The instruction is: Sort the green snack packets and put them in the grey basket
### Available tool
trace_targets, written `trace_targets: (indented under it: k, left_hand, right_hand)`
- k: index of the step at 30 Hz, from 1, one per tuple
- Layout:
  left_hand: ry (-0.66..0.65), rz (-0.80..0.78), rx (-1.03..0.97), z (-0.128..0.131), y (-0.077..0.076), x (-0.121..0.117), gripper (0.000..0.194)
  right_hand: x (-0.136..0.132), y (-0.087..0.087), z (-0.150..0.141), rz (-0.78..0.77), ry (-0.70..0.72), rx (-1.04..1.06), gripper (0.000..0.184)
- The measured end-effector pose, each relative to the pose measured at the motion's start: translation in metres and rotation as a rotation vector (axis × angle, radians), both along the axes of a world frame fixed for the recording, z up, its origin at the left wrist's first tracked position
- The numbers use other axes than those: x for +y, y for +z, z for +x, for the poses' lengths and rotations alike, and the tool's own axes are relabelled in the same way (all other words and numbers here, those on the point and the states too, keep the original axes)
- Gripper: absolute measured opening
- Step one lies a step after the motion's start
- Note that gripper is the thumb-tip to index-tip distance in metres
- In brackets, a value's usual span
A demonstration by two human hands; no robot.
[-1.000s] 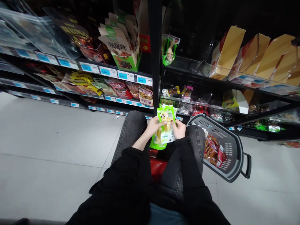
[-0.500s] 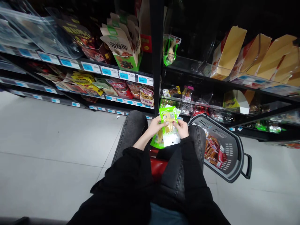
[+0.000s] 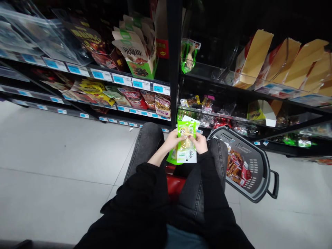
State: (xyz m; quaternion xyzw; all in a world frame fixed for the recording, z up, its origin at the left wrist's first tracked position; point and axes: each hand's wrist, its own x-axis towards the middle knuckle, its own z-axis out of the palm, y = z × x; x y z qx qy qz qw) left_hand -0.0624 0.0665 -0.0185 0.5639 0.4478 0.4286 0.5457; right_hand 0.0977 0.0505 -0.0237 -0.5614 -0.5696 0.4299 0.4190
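Between my knees I hold several green-and-white snack packets (image 3: 187, 152), stacked together, with a pale yellowish food showing through the top one's clear window. My left hand (image 3: 173, 139) is closed on the left side of the stack, its thumb on the front of the top packet. On the right edge, my right hand (image 3: 199, 142) is closed too, thumb also on the front. Parts of the rear packets stick out at the lower left and upper right. The fingers behind the packets are hidden.
To my right a grey shopping basket (image 3: 262, 173) on the floor contains red-and-brown snack packs (image 3: 235, 168). Shelves ahead carry bagged snacks (image 3: 132, 97), cartons (image 3: 141, 57) and a hanging green packet (image 3: 190, 55). A black upright (image 3: 174, 62) divides them. A red seat (image 3: 175, 188) is beneath me.
The top packet has turned slightly and now stands straighter, its printed lower part facing me more. My right hand has shifted a little to the left.
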Motion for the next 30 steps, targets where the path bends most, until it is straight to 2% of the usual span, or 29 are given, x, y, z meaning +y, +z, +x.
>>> trace_targets:
  k: [6, 10, 14, 20, 24, 26, 30]
  left_hand:
    - [-0.034, -0.025, -0.005, 0.0008, 0.0024, -0.0011, 0.025]
    - [-0.011, -0.077, -0.034, 0.0032, 0.0045, -0.0020, 0.030]
    - [0.007, -0.115, -0.070, 0.0037, -0.0003, -0.0001, 0.028]
    - [-0.027, -0.059, -0.049, 0.0010, -0.0020, 0.0012, 0.025]
    - [-0.075, -0.059, -0.037, 0.0019, 0.0025, -0.0020, 0.032]
    - [-0.043, -0.091, -0.097, 0.0031, 0.0042, -0.0028, 0.037]
    - [0.101, -0.180, -0.214, 0.0036, 0.0055, -0.0012, 0.044]
  right_hand:
    - [-0.0004, 0.0004, 0.0044, 0.081, -0.020, -0.186, 0.033]
    - [-0.0010, 0.0022, 0.0044, 0.088, -0.008, -0.186, 0.034]
    - [-0.0039, 0.0041, -0.0010, 0.105, -0.044, -0.188, 0.032]
    - [-0.0041, 0.0023, -0.0037, 0.065, -0.056, -0.144, 0.023]
    - [-0.0024, 0.0014, 0.0016, 0.038, -0.040, -0.075, 0.027]
    - [-0.0030, 0.0032, 0.0036, 0.040, -0.031, -0.031, 0.028]
    - [-0.0056, 0.0093, 0.0039, 0.054, 0.027, 0.023, 0.029]
